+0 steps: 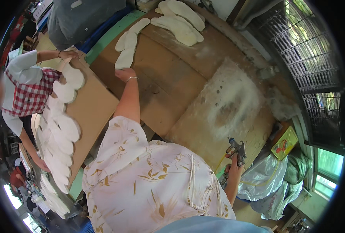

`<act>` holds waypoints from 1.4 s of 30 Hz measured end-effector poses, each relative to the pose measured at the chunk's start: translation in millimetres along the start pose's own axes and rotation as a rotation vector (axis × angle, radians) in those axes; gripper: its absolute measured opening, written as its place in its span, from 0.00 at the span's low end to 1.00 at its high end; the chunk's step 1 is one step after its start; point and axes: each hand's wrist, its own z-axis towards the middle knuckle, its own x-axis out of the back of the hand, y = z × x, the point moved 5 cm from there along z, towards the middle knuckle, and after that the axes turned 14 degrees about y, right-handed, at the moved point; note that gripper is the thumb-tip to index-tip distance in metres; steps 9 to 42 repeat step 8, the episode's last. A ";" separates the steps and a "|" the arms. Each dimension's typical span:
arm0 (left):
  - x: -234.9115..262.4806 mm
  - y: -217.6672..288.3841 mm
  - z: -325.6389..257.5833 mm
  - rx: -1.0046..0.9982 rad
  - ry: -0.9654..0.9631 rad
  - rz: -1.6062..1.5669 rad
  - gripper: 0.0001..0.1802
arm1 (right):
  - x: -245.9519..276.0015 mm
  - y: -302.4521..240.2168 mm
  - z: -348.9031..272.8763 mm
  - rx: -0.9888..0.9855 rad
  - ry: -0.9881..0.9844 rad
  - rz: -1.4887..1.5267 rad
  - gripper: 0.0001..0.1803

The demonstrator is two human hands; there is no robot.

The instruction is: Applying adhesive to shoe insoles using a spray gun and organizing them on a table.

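head view:
left hand (125, 73): fingers together, pressing the near end of a white insole piece (124, 58) on the cardboard-topped bench (168, 89)
right hand (231, 166): clamped on spray gun (236, 148), low right
co-worker (28, 93): holds board of white pieces (61, 128)

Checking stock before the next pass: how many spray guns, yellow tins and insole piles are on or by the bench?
Spray gun: 1
Yellow tin: 1
Insole piles: 2, the second at the far end
Total: 4
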 end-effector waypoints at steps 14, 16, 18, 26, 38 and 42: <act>-39.0 -8.1 75.0 0.262 -0.472 0.417 0.33 | -41.2 -21.0 -1.4 -0.086 -0.053 -0.022 0.14; -39.0 -8.1 75.0 0.262 -0.472 0.417 0.33 | -41.2 -21.0 -1.4 -0.086 -0.053 -0.022 0.14; -39.0 -8.1 75.0 0.262 -0.472 0.417 0.33 | -41.2 -21.0 -1.4 -0.086 -0.053 -0.022 0.14; -39.0 -8.1 75.0 0.262 -0.472 0.417 0.33 | -41.2 -21.0 -1.4 -0.086 -0.053 -0.022 0.14; -39.0 -8.1 75.0 0.262 -0.472 0.417 0.33 | -41.2 -21.0 -1.4 -0.086 -0.053 -0.022 0.14; -39.0 -8.1 75.0 0.262 -0.472 0.417 0.33 | -41.2 -21.0 -1.4 -0.086 -0.053 -0.022 0.14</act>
